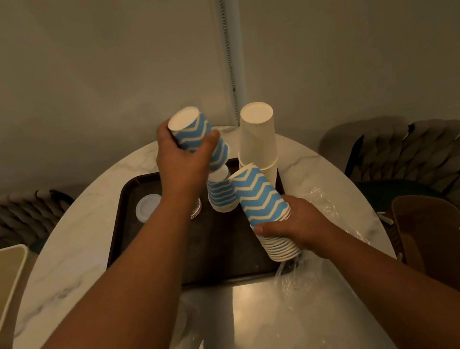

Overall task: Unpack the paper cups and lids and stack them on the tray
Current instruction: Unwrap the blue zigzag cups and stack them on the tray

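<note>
Two cup stacks (pixel 263 196), one gripped per hand (pixel 302 223)

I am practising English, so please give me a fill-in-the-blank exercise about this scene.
1. The left hand holds striped cups above the dark ____.
2. The right hand grips a tilted stack of blue-and-____ cups.
3. The tall plain stack is ____ in colour.

Missing words: tray; white; white
</note>
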